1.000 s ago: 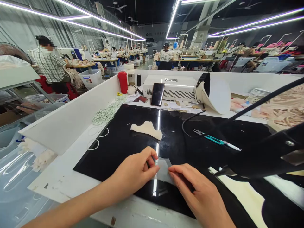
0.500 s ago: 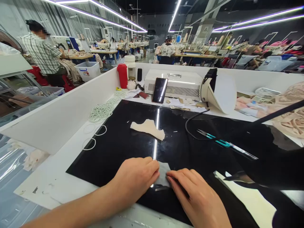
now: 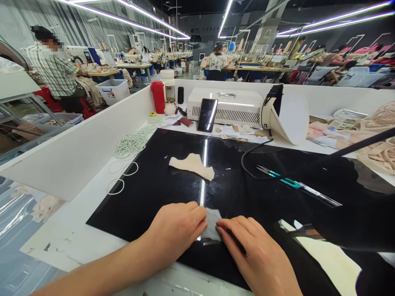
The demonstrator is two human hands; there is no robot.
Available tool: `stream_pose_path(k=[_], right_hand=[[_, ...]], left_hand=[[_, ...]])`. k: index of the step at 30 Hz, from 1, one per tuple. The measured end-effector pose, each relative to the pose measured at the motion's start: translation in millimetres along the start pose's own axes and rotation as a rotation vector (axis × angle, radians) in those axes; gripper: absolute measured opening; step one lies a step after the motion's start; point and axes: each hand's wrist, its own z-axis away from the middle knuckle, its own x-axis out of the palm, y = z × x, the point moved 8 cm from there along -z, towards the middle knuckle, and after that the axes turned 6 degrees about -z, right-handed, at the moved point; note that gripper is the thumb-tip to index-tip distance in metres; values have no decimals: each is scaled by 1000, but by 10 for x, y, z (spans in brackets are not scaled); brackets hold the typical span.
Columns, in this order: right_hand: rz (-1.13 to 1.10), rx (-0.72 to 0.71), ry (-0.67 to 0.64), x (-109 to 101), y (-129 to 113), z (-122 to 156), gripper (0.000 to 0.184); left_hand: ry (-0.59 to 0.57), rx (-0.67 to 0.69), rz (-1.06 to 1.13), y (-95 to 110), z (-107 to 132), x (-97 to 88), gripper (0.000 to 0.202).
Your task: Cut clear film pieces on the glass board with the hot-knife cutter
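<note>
A small piece of thin grey fabric (image 3: 212, 225) lies on the black board (image 3: 148, 201) near its front edge. My left hand (image 3: 180, 226) is closed at the fabric's left side, with curled fingers pinching its edge. On the opposite side, my right hand (image 3: 256, 246) pinches the right edge between thumb and fingertips. Parts of the fabric are hidden under my fingers. Farther back on the board rests a cream-coloured cut fabric piece (image 3: 191, 165), touched by neither hand.
Turquoise-handled thread snips (image 3: 286, 181) lie to the right, near a black cable (image 3: 247, 166). A pale cut piece (image 3: 333, 259) is at the lower right. Behind stand a phone (image 3: 207, 115), a white vented box (image 3: 240, 105) and a red cup (image 3: 158, 97). Elastic loops (image 3: 131, 144) are heaped left.
Both hands keep their grip on the grey fabric and have barely moved. The view has shifted very slightly.
</note>
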Motion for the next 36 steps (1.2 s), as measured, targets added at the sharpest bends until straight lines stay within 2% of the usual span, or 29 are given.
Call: stream_pose_path(k=[8, 13, 20, 26, 31, 36], right_hand=[[-12, -8, -13, 21, -1, 10, 31], [-14, 8, -12, 41, 12, 19, 30], [-7, 16, -21, 68, 10, 13, 32], [0, 17, -13, 84, 19, 27, 32], [-3, 5, -28, 87, 7, 20, 33], [5, 12, -21, 82, 15, 28, 35]], left_hand=[[-24, 5, -19, 3, -11, -8, 17], [21, 11, -31, -2, 5, -31, 19], [247, 221, -115, 168, 56, -168, 15], [259, 348, -14, 302, 104, -106, 11], [240, 359, -71, 315, 143, -27, 14], [281, 370, -103, 331, 169, -62, 16]])
